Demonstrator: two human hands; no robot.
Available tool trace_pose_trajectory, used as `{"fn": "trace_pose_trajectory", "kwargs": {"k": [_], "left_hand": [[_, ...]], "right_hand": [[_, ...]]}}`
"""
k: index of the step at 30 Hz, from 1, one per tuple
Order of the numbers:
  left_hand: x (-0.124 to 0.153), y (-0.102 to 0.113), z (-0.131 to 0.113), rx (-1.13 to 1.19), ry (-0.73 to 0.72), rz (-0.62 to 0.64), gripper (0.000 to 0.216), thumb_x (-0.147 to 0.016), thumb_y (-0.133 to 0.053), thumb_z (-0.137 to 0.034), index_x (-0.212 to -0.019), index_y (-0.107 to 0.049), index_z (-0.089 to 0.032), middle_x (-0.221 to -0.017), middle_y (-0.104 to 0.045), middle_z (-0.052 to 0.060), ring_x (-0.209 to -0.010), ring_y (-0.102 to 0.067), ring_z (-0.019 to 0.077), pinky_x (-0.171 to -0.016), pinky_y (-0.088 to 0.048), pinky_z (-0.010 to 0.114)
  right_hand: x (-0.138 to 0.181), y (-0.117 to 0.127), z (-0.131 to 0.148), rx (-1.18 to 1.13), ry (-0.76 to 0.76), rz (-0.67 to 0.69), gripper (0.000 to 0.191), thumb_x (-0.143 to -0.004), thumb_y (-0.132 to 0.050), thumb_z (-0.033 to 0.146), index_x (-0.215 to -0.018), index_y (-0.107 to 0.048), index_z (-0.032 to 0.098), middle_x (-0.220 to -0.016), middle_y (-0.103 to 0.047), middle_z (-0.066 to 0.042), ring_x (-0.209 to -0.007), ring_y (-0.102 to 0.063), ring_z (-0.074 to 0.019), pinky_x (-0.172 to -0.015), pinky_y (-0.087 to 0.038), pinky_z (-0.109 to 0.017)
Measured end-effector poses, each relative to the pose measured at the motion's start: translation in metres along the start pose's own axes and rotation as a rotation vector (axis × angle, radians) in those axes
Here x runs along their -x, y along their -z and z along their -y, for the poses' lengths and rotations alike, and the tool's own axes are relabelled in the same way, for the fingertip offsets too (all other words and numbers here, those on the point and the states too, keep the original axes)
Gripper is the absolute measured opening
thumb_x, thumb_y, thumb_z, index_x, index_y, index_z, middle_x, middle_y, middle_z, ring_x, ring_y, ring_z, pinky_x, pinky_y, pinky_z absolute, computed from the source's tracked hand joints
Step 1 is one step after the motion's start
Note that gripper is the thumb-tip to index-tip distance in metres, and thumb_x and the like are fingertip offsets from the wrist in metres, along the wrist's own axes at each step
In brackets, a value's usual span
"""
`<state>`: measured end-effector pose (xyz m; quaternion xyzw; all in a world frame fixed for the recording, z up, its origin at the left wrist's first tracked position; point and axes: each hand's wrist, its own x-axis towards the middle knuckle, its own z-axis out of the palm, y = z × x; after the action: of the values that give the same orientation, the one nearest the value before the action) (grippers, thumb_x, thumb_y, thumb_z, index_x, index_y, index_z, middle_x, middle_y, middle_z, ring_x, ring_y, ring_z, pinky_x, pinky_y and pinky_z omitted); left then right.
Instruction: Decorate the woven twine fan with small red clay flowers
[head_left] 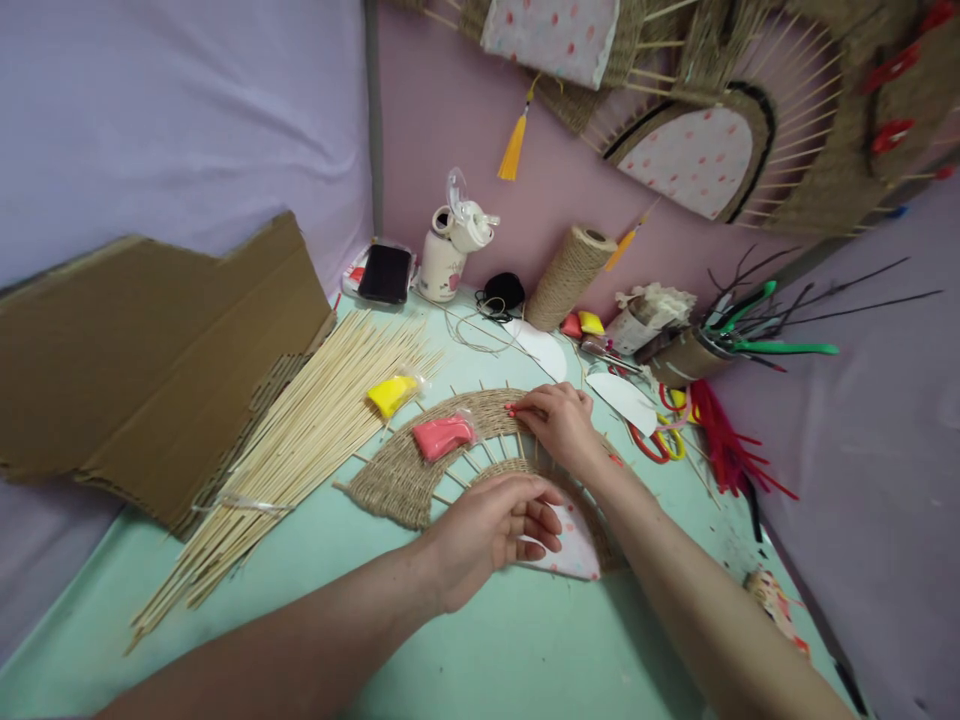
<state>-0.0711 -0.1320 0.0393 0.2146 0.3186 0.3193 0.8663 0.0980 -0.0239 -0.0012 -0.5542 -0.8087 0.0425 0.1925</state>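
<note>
A fan-shaped piece woven from twine [390, 485] over thin sticks lies on the table, with dotted white cloth [574, 545] at its base. My right hand [561, 422] is closed in a pinch at the upper woven band, with small red clay bits at its fingertips. Over the lower part of the fan hovers my left hand [499, 530], palm turned inward, its fingers loosely curled and apart, holding nothing visible. A packet of red clay [442, 437] rests on the weave. Beside it is a packet of yellow clay [391, 396]. Another red bit [616, 460] shows right of my wrist.
Left lie a bundle of thin sticks [300, 440] and folded cardboard [195, 370]. Behind stand a white bottle [441, 265] and a twine spool [568, 280]. At right are scissors [651, 443], a tool holder [679, 358] and red pipe cleaners [724, 440]. Woven fans [690, 165] hang above.
</note>
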Motion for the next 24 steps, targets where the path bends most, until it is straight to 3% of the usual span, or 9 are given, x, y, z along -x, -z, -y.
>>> {"fn": "trace_pose_trajectory", "kwargs": {"k": [17,24], "left_hand": [[-0.0008,0.0022,0.0014,0.007,0.0,0.006,0.026,-0.08,-0.064,-0.04,-0.088,-0.064,-0.015,-0.079,-0.061,0.004,-0.074,-0.06,0.0136,-0.067,-0.041,0.025],[-0.0018,0.0029,0.0013,0.013,-0.011,0.02,0.023,-0.083,-0.061,-0.036,-0.089,-0.064,-0.014,-0.079,-0.062,0.004,-0.073,-0.061,0.0128,-0.066,-0.041,0.024]], "right_hand": [[0.0016,0.0002,0.0021,-0.018,-0.095,0.01,0.017,-0.087,-0.061,0.036,-0.08,-0.073,0.027,-0.088,-0.072,-0.004,-0.094,-0.054,-0.0258,-0.074,-0.028,-0.038],[0.0003,-0.0005,0.0021,-0.036,-0.136,0.023,0.013,-0.084,-0.061,0.027,-0.078,-0.073,0.027,-0.089,-0.072,-0.003,-0.095,-0.054,-0.026,-0.073,-0.029,-0.037]]}}
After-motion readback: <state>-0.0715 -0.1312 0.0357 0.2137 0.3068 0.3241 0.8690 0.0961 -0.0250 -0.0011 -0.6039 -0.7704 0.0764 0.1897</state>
